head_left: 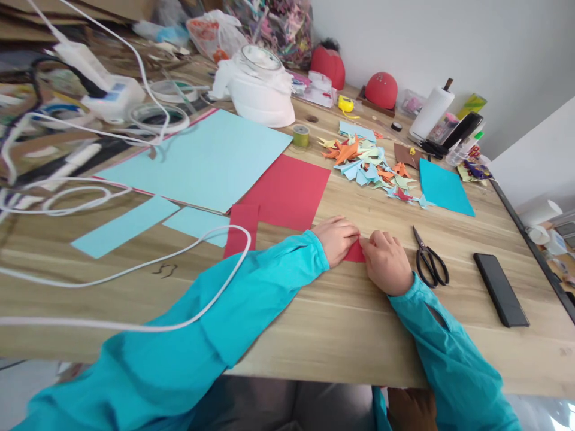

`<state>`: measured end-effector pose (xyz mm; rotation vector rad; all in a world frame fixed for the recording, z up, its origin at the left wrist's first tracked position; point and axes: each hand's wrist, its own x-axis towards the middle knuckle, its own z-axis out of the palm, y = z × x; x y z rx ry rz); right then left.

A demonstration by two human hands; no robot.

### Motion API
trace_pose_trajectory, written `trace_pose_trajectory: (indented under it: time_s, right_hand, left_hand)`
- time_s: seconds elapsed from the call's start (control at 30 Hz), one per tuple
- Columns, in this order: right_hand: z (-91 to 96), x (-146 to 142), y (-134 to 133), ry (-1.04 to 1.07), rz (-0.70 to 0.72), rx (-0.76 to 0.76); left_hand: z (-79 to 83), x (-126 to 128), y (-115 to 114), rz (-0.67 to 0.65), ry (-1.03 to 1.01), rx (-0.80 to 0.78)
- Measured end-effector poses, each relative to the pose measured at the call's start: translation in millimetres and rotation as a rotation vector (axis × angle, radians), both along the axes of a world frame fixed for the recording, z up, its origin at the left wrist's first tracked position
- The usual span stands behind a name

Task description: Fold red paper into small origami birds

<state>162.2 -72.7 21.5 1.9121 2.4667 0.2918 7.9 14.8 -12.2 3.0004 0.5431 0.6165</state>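
Observation:
A small piece of red paper [354,252] lies on the table, mostly covered by my two hands. From its left side my left hand [336,239] presses down on it, fingers together. My right hand [387,263] is curled at its right edge, thumb and fingertips closed on the paper. Black-handled scissors [431,263] rest just right of my right hand. To the left are a large red sheet [291,191] and a narrow red strip [241,227]. Folded paper cranes [368,164] in several colours are heaped beyond my hands.
Light-blue sheets [202,161] and cut blue strips [126,226] lie at left. A white cable [238,287] loops across my left sleeve. A phone [501,290] sits at right, a teal sheet [446,187] behind it. A thread spool [300,136] stands near the cranes.

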Motion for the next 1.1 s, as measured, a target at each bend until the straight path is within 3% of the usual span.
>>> trace_pose_trajectory:
  time_s: [0.2, 0.63, 0.9, 1.1]
  right_hand:
    - [3.0, -1, -2, -0.037, -0.031, -0.025]
    - [9.2, -24, -17, -0.149, -0.125, 0.031]
    - [20.3, -22, -24, -0.198, -0.143, -0.089]
    - [14.5, -20, -18, -0.137, -0.198, -0.020]
  left_hand:
    - [2.9, -2, -4, -0.026, 0.066, 0.066]
    - [6.5, 10, -14, 0.049, 0.129, 0.208]
    - [4.5, 9, -13, 0.040, 0.071, 0.216]
    - [3.8, 9, -17, 0.063, 0.030, 0.142]
